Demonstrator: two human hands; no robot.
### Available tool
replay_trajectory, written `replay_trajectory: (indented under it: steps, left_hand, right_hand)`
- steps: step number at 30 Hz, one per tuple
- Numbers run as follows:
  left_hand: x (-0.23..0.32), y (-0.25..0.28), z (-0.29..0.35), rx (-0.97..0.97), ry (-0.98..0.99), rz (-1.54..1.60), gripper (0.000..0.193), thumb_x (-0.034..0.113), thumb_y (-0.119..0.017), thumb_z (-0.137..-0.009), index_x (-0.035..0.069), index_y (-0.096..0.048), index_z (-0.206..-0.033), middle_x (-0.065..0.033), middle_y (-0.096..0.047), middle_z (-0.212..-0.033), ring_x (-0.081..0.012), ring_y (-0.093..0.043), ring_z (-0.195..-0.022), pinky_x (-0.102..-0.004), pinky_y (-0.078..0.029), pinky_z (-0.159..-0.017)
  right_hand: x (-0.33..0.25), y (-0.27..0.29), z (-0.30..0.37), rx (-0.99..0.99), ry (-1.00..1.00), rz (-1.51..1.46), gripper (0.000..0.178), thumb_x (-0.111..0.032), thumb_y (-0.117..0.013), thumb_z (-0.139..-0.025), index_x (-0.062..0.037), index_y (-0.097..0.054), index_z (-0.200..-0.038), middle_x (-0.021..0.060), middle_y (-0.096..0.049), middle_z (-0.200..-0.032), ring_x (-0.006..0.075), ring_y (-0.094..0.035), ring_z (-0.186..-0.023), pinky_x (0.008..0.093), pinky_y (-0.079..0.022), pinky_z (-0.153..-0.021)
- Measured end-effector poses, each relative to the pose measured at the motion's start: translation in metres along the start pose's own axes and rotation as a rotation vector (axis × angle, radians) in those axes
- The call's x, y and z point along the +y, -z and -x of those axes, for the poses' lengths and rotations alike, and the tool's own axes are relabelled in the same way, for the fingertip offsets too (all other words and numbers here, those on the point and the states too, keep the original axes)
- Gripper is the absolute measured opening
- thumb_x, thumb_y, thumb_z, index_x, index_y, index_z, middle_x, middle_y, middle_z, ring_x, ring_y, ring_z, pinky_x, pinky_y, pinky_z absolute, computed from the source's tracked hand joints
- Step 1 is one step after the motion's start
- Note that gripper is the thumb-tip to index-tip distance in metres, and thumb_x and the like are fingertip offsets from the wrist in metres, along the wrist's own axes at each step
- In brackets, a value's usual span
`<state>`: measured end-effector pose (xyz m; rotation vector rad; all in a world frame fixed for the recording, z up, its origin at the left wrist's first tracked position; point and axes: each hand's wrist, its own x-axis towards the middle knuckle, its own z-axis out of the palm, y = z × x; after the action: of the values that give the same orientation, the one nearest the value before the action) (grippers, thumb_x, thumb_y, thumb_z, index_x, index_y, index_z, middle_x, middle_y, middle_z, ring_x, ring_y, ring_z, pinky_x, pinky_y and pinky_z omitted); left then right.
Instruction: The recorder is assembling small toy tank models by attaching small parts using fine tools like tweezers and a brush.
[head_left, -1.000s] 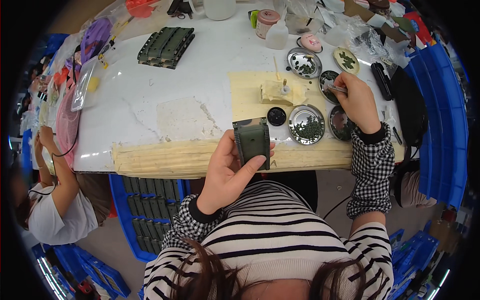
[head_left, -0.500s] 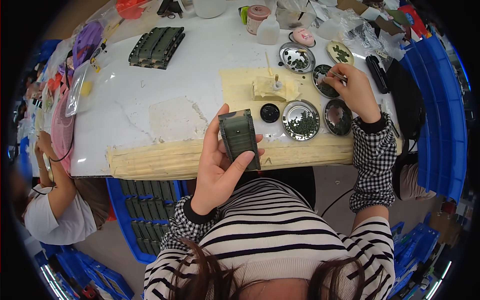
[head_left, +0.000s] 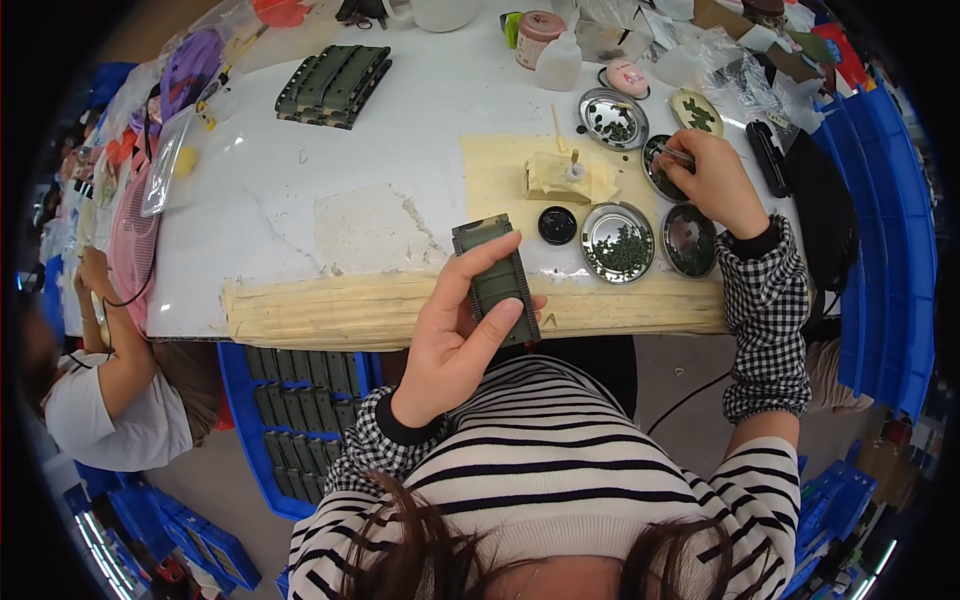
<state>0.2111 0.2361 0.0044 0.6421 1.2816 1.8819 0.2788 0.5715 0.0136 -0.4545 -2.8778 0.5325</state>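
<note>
My left hand (head_left: 455, 350) holds a dark green camouflage-patterned piece (head_left: 490, 285) with ribbed long edges, upright above the table's near edge. The index finger and thumb lie across its face; the other fingers wrap behind. My right hand (head_left: 720, 180) pinches slim metal tweezers (head_left: 680, 153) over a round dish (head_left: 655, 180) of small dark green bits, their tips hidden. Around it stand a dish of green bits (head_left: 618, 245), another dark dish (head_left: 690, 240), a silver dish (head_left: 612, 118) and a cream dish (head_left: 697, 112). A small black round cap (head_left: 557, 225) lies left of them.
A tape-covered block (head_left: 570, 180) with a small stick sits mid-table. Similar green pieces (head_left: 333, 85) lie joined at the back left. A blue crate (head_left: 262, 440) of green pieces stands below the table. Blue bins (head_left: 885, 250) are at right; another person's arm (head_left: 120, 320) is at left.
My left index finger has come round from behind onto the front of the green piece. My right hand stays over the same dish. The whole view has shifted slightly.
</note>
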Motion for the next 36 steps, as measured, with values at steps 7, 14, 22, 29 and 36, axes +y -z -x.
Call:
replay_trajectory:
  steps: [7,14,22,29,36]
  left_hand:
    - [-0.005,0.005,-0.001,0.015,0.036,-0.060,0.014,0.012,-0.053,-0.098,0.001,-0.060,-0.104,-0.0076,-0.051,-0.109,-0.0131,-0.057,-0.099,-0.0272,-0.047,-0.091]
    - [-0.004,-0.012,-0.013,-0.005,0.090,-0.014,0.017,0.018,-0.052,-0.100,0.003,-0.060,-0.098,-0.0054,-0.056,-0.097,-0.0127,-0.051,-0.097,-0.0273,-0.041,-0.090]
    - [-0.015,-0.008,-0.014,0.009,-0.073,-0.214,0.019,0.019,-0.048,-0.101,0.005,-0.057,-0.092,-0.0022,-0.053,-0.087,-0.0152,-0.041,-0.084,-0.0259,-0.035,-0.079]
    - [-0.017,-0.002,-0.013,-0.072,-0.054,-0.213,0.022,0.018,-0.037,-0.105,0.002,-0.052,-0.100,-0.0009,-0.052,-0.093,-0.0069,-0.046,-0.089,-0.0228,-0.039,-0.085]
    - [-0.019,-0.001,-0.012,-0.088,-0.073,-0.197,0.023,0.018,-0.037,-0.105,0.001,-0.053,-0.107,-0.0037,-0.055,-0.100,-0.0078,-0.050,-0.095,-0.0238,-0.038,-0.091]
  right_hand:
    - [0.000,0.009,0.002,0.136,0.076,-0.062,0.016,-0.010,-0.066,-0.077,0.0031,-0.060,-0.083,0.0117,-0.061,-0.073,0.0204,-0.054,-0.059,0.0317,-0.042,-0.055]
    - [-0.120,0.017,0.056,0.256,0.405,-0.324,0.022,0.007,-0.066,-0.067,-0.0020,-0.059,-0.087,0.0077,-0.058,-0.073,0.0229,-0.059,-0.063,0.0282,-0.046,-0.056]
    - [-0.152,-0.005,0.066,0.199,0.685,-0.187,0.027,-0.005,-0.064,-0.071,0.0003,-0.064,-0.097,0.0090,-0.065,-0.088,0.0161,-0.057,-0.060,0.0256,-0.044,-0.053]
    - [-0.150,-0.020,0.066,0.244,0.589,-0.363,0.028,0.001,-0.069,-0.070,0.0012,-0.064,-0.097,0.0098,-0.065,-0.086,0.0200,-0.060,-0.062,0.0288,-0.048,-0.054]
    - [-0.158,-0.026,0.071,0.320,0.487,-0.342,0.025,0.001,-0.076,-0.070,0.0003,-0.065,-0.093,0.0105,-0.060,-0.082,0.0232,-0.060,-0.062,0.0297,-0.050,-0.054]
